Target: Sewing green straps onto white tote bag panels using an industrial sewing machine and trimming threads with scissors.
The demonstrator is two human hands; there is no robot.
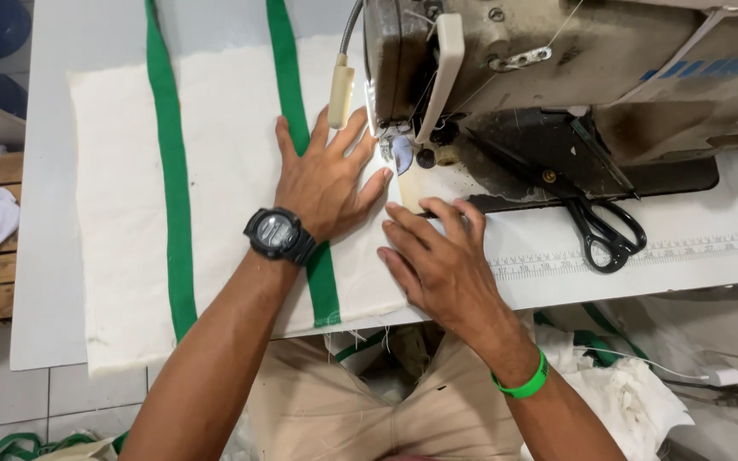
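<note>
The left hand (328, 181) lies flat, palm down and fingers spread, on the cream fabric panel (232, 171); this grip is fully open and clasps nothing, only pressing the cloth to the white worktop (44, 256). It partly covers the right-hand green strap (322, 282), which runs up the panel and reappears above the fingers. A second green strap (172, 196) runs parallel, well to the left. A black digital wristwatch (277, 235) sits on the left wrist. The right hand (437, 260) rests at the panel's right edge, fingers extended and laid flat toward the machine; whether its fingertips pinch the fabric edge cannot be determined, as the hand itself hides the contact. A green wristband (524, 384) circles the right wrist. The panel's leading edge lies just beside the presser foot (401, 154) of the industrial sewing machine (557, 68); the needle is too small and shadowed to make out. The machine body is cut off at the top and right edges. Black scissors (595, 226) lie on the machine bed, near a printed ruler strip (642, 254) along the worktop front. The panel's near edge overhangs the worktop. Below the worktop, white and green cloth scraps (617, 376) are partly hidden by the person's arms and lap.
</note>
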